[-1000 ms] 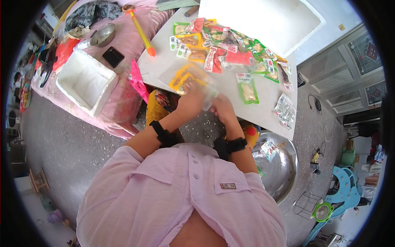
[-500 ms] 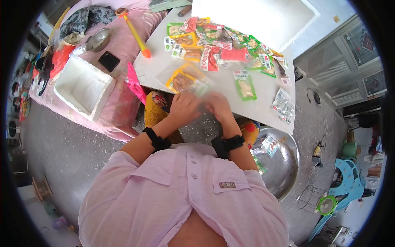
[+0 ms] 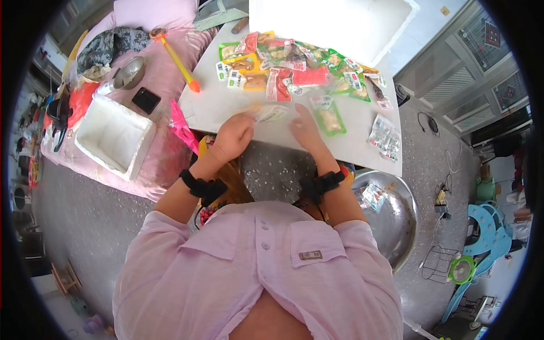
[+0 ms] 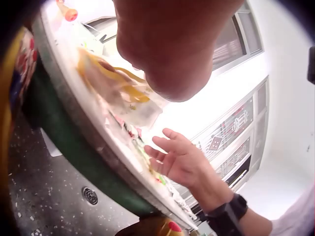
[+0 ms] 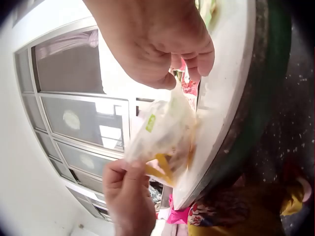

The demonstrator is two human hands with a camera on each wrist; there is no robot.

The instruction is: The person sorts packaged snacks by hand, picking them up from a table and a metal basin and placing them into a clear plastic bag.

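Over the front edge of the white table, my left hand pinches the edge of a clear food pouch with a yellow border. Thumb and fingers of that hand grip its yellow-bordered end in the right wrist view. The pouch is blurred in the head view, tilted close above the tabletop. My right hand is at the pouch's other end, its fingers spread and loosely bent in the left wrist view, with nothing held. A green-edged pouch of pale food lies just right of it.
Several packed food pouches are heaped farther back, before a white foam box. A silver pouch lies near the right edge. Below stands a metal basin; on the bed at left, another foam box.
My hands, close together before, have moved apart. The left drew left with the yellow-bordered pouch, which is now turned and tilted; the right has spread its fingers.
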